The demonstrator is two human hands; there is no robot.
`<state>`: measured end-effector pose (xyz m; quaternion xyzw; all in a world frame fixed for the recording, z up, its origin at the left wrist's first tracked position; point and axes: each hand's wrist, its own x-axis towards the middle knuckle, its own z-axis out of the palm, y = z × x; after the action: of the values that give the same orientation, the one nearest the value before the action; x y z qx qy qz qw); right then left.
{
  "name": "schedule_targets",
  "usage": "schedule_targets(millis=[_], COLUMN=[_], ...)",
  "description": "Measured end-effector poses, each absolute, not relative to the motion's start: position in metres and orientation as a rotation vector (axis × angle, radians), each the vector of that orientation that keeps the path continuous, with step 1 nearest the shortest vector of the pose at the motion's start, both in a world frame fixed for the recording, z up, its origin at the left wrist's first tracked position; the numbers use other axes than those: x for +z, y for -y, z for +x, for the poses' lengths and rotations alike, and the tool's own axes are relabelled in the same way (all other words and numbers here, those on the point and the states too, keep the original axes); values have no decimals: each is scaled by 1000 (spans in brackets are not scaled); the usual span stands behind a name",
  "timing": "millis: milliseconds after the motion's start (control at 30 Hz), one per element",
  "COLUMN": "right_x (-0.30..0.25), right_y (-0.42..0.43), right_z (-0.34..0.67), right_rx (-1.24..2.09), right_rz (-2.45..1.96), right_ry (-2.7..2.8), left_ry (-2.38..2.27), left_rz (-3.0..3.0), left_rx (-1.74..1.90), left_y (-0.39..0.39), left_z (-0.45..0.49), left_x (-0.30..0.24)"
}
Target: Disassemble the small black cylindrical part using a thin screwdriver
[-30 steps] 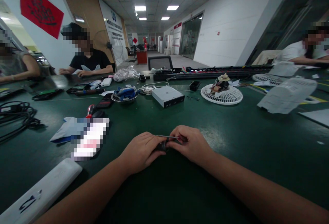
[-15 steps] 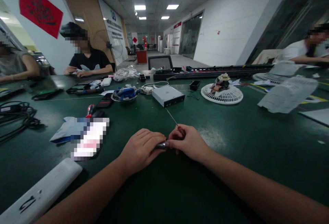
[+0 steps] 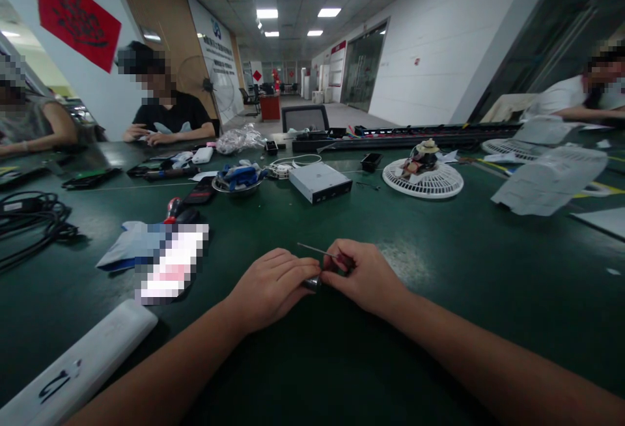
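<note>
My left hand (image 3: 276, 286) is closed around a small dark, shiny cylindrical part (image 3: 312, 282), and most of that part is hidden under the fingers. Right beside it, my right hand (image 3: 361, 276) is curled with a thin screwdriver (image 3: 317, 249) in its grip. The red handle is tucked among the fingers, and the metal shaft points left, above the left fingertips. Thumb and fingertips of the right hand sit at the cylinder's end; whether they pinch it I cannot tell.
Ahead lies a grey optical drive (image 3: 319, 182), with a bowl of blue items (image 3: 238, 177) to its left. A white fan grille (image 3: 422, 180) stands to the right. Near my left arm lies a long white casing (image 3: 92, 361). Black cables (image 3: 34, 224) coil at far left. Other people sit around the table.
The screwdriver's shaft has swung down to the left, from pointing up and forward to lying nearly level. The right fingertips have shifted slightly at the cylinder's end. The left hand barely moved.
</note>
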<state>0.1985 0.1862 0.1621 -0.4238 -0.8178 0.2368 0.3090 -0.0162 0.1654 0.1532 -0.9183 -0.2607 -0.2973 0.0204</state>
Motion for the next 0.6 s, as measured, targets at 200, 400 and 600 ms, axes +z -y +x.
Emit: schedule_targets(millis=[200, 400, 600], right_x=[165, 168, 163], right_y=[-183, -190, -200], right_z=[196, 203, 204], right_rx=[646, 679, 565], right_rz=[-1109, -1121, -1159], right_ry=[2179, 2086, 2123], left_ry=[1097, 1570, 1682], left_rz=[-2797, -2474, -2231], left_rx=[-990, -1211, -1448], left_y=[-167, -173, -182], left_z=[-13, -17, -27], left_x=[150, 147, 144])
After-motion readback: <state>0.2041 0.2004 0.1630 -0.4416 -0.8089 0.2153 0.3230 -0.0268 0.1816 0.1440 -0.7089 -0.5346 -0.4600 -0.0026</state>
